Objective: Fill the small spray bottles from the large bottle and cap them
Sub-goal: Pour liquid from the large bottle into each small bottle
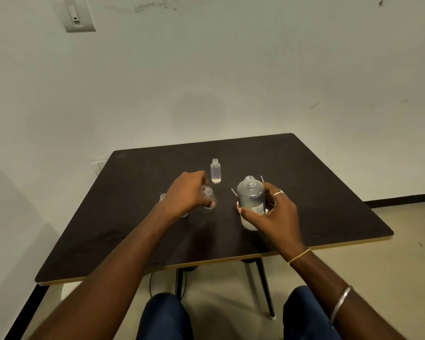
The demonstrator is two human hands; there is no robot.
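Observation:
The large frosted bottle [251, 197] stands uncapped on the dark table [317, 187], with a little liquid at its bottom. My right hand [272, 214] is wrapped around its lower body. My left hand [188, 192] grips a small clear bottle [209, 196] from above, its base on the table. A second small bottle [216, 171] stands open and upright behind them, with a thin layer of liquid inside. A third small bottle [163, 197] peeks out left of my left wrist, mostly hidden. Thin white spray tubes [233, 191] lie behind the large bottle.
The table's front edge [206, 262] runs close to my knees. A white wall rises right behind the table's far edge. Table legs and a cable show under the front edge.

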